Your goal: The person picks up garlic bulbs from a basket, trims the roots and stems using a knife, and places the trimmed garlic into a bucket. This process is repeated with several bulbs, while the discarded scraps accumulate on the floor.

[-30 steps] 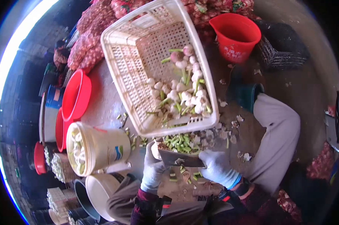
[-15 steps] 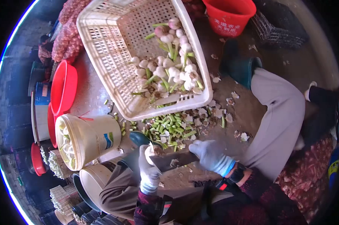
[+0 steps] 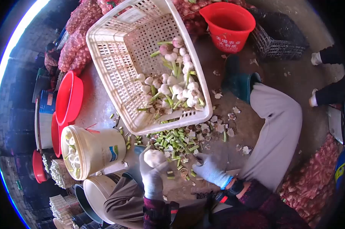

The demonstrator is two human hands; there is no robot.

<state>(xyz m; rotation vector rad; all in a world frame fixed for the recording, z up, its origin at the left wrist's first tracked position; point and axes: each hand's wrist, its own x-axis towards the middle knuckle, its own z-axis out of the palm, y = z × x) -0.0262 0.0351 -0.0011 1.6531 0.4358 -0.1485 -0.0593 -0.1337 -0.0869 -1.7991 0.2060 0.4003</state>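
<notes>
A white garlic bulb [image 3: 154,158] sits in my left hand [image 3: 152,176], the gloved fingers and thumb closed round it. My right hand [image 3: 212,170], also gloved, is closed on the knife; its blade, plain a moment ago, hardly shows now. Beneath and beyond the hands, cut green stem pieces [image 3: 173,142] and papery skins lie heaped on the floor. Ahead stands a white plastic crate [image 3: 172,125], tilted in view, with garlic bulbs [image 3: 176,89] on their stems inside.
To the left, a cream bucket [image 3: 103,150] holds trimmed garlic, near red basins [image 3: 70,97]. A red bucket [image 3: 227,28] and a black crate [image 3: 281,38] stand at the back right. Filled net sacks [image 3: 313,179] lie at the right. Another person's legs [image 3: 331,95] show at the right edge.
The knife blade no longer lies against the garlic bulb. My right hand has moved slightly down, and the bulb's round face now shows. The view has shifted, and another person's legs show more fully.
</notes>
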